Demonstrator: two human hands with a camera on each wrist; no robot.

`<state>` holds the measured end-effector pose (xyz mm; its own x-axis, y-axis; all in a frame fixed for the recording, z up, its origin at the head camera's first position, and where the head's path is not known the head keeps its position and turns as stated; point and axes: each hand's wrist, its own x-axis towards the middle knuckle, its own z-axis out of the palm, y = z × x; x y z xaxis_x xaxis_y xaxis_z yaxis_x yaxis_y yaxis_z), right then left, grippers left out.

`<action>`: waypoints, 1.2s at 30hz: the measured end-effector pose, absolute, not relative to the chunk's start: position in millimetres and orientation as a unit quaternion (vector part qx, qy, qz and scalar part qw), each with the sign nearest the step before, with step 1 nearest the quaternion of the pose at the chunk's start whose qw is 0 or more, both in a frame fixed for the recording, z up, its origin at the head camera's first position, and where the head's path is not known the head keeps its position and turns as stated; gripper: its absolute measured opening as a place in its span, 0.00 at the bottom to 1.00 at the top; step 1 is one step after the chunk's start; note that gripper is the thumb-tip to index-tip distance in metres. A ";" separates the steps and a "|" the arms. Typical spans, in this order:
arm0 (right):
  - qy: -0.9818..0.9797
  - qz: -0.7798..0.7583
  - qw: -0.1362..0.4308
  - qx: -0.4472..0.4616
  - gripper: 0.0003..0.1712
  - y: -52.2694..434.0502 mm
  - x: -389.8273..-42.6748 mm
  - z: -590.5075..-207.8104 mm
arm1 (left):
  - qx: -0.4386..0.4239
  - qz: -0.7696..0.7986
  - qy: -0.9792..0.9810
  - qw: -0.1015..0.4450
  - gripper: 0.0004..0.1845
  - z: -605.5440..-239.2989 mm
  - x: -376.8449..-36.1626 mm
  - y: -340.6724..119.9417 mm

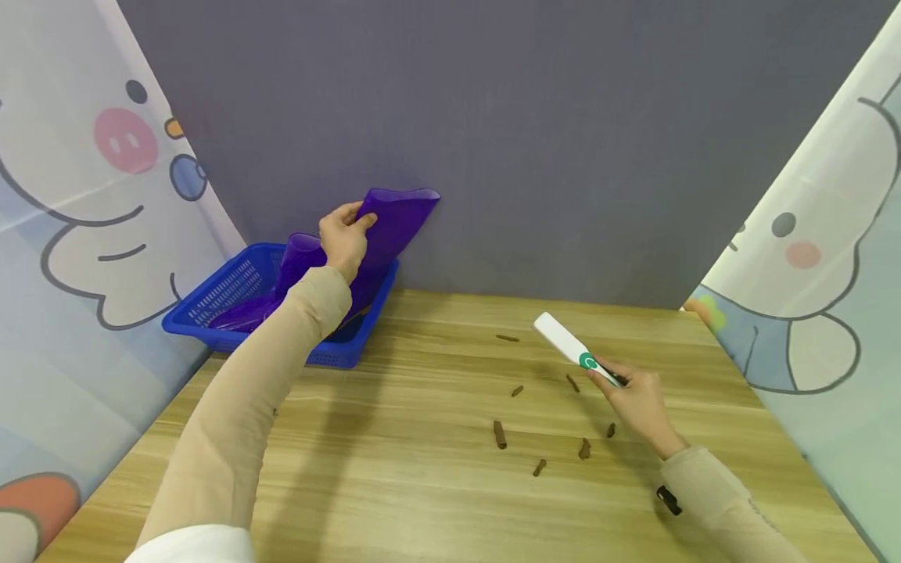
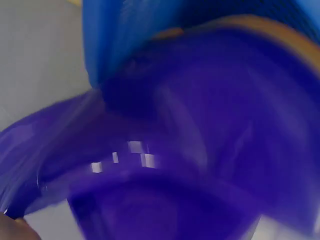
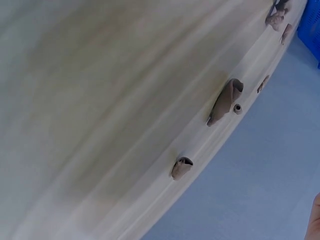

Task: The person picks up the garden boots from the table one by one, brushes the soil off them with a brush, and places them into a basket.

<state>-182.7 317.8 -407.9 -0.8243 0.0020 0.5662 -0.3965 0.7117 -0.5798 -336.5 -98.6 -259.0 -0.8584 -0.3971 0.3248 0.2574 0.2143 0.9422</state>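
Observation:
My left hand (image 1: 345,238) pinches the upper edge of a glossy purple plastic piece (image 1: 397,223) with an open, sleeve-like top. Its lower part reaches down into a blue basket (image 1: 338,356). Another purple plastic piece (image 1: 303,254) stands in the basket behind the left wrist. In the left wrist view, the purple plastic (image 2: 210,120) fills most of the picture, blurred. On the other side, my right hand (image 1: 637,399) grips the narrow handle of a flat white paddle-shaped tool (image 1: 559,336) with a green round mark, held above the table.
Several curled, bark-like brown pieces (image 1: 500,435) lie scattered on the wooden table (image 1: 422,485), below and left of the right hand. Beside the right sleeve is a small black object (image 1: 669,500). A grey panel (image 1: 528,156) rises behind the table, with printed cloths (image 1: 809,297) at both sides.

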 end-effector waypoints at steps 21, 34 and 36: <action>-0.893 0.358 0.253 0.105 0.17 311.4 -179.5 -408.5 | -0.079 -0.589 -0.786 0.173 0.24 -306.8 -307.3 -142.1; -0.897 0.389 0.201 0.059 0.19 309.2 -179.2 -403.6 | -0.163 -0.618 -0.753 0.157 0.21 -313.0 -292.7 -151.7; -0.898 0.399 0.184 0.039 0.20 310.2 -179.9 -400.9 | -0.180 -0.617 -0.748 0.165 0.20 -310.0 -289.4 -151.8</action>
<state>-179.9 310.2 -400.9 -0.9297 0.0771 0.3602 -0.2157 0.6789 -0.7018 -289.4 -151.8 -310.0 -0.8803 0.0653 0.4698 0.4737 0.1728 0.8636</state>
